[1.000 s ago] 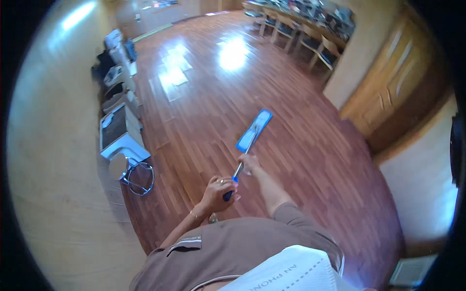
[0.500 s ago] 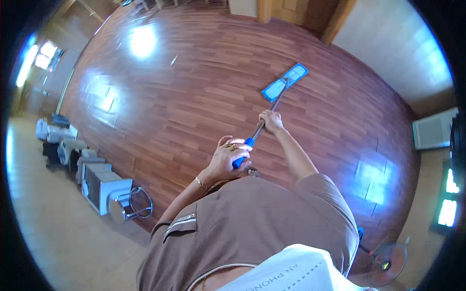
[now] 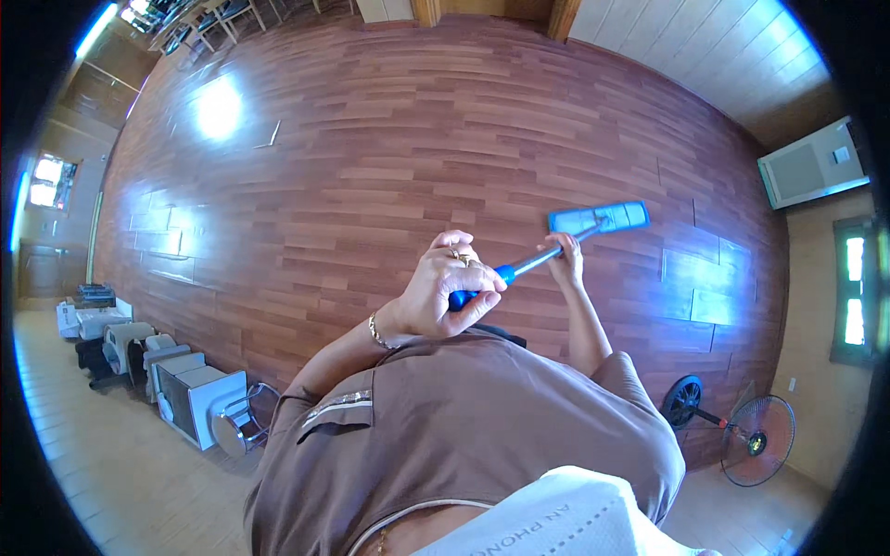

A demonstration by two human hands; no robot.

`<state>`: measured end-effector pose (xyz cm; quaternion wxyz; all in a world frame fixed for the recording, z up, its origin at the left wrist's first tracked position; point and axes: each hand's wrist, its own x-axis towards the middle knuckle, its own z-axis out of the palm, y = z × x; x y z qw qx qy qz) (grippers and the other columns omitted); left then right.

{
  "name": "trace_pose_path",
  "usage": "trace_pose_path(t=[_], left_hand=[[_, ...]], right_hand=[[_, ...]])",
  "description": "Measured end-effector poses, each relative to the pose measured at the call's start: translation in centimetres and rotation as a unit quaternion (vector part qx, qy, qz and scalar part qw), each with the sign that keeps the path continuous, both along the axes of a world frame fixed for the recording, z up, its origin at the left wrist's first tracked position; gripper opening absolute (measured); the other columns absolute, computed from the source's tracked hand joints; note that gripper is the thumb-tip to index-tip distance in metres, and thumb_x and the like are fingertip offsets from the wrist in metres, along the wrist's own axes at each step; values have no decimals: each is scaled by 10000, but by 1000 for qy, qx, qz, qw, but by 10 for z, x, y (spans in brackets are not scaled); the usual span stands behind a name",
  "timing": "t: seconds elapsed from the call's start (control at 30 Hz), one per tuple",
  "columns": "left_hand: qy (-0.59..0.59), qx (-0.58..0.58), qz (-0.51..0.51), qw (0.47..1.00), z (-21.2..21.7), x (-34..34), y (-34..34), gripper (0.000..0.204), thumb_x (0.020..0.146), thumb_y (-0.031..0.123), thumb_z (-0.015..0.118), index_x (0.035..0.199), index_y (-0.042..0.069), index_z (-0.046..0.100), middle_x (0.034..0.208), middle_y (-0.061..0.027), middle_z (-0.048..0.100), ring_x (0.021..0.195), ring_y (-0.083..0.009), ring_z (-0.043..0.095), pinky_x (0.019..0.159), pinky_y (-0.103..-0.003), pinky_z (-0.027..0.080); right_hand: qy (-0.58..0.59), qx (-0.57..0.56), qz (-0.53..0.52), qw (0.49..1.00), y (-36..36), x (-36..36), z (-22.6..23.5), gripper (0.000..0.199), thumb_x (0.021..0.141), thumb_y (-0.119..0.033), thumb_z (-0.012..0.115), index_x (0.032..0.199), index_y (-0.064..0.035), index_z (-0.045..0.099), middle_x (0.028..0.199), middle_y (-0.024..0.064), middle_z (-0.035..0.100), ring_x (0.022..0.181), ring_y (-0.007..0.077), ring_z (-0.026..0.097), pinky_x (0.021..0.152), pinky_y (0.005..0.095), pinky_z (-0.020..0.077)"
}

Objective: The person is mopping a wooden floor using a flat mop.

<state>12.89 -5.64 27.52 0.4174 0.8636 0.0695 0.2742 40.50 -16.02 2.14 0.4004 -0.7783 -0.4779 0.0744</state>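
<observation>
A flat mop (image 3: 533, 263) with a metal pole and blue grip slants across in front of my body. My left hand (image 3: 450, 285), wearing rings and a bracelet, is closed round the blue grip at the upper end of the pole. Farther down the pole, my right hand (image 3: 567, 262) is wrapped round the metal part. Just beyond that hand lies the wide blue mop head (image 3: 619, 217), flat on the brown wood-look floor (image 3: 389, 176).
A standing fan (image 3: 757, 442) is at the right behind me. A white box-shaped appliance (image 3: 811, 165) is by the right wall. Along the left edge stand a stool (image 3: 239, 428) and several machines (image 3: 190, 394). Chairs (image 3: 222, 18) are at the far left.
The mop head has swung right and nearer to me, and the pole lies flatter. My right hand has moved right with it. The view has shifted too.
</observation>
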Motion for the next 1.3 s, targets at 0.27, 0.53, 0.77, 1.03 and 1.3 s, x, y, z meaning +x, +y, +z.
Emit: trace_pose_path(t=[0.27,0.53,0.77,1.03,1.3], left_hand=[[2,-65,117,991,39,-60,-30,108,801,48,595,770,54,698,737,-52,706,622,-157,593,870,-374,422],[-10,29,260,965,75,-142,-110,47,721,99,643,739,77,681,798,-50,718,649,-214,626,826,-391,446],[29,100,394,913,88,-161,-184,85,734,175,678,711,103,639,786,-39,703,659,-224,615,758,-372,457],[107,168,522,830,87,-161,-248,198,724,263,747,735,108,624,826,-44,701,664,-230,606,784,-392,477],[139,201,552,797,121,-164,-305,279,691,316,788,708,110,600,702,-18,608,651,-215,548,787,-411,494]], right_hand=[[-40,-42,84,995,-21,-48,-8,240,704,-265,786,659,-138,588,713,41,640,753,272,625,810,419,405],[-39,-17,363,931,13,-128,39,240,773,-247,703,635,-117,556,659,82,609,704,310,608,704,425,405],[-13,54,561,826,71,-207,46,308,790,-235,706,623,-55,520,611,148,534,618,375,555,564,462,414],[-39,35,717,696,95,-326,30,267,731,-258,753,694,-47,593,679,152,587,689,336,601,613,423,458],[30,-35,839,542,15,-438,33,123,641,-113,685,757,-96,652,799,138,652,809,364,631,683,452,487]])
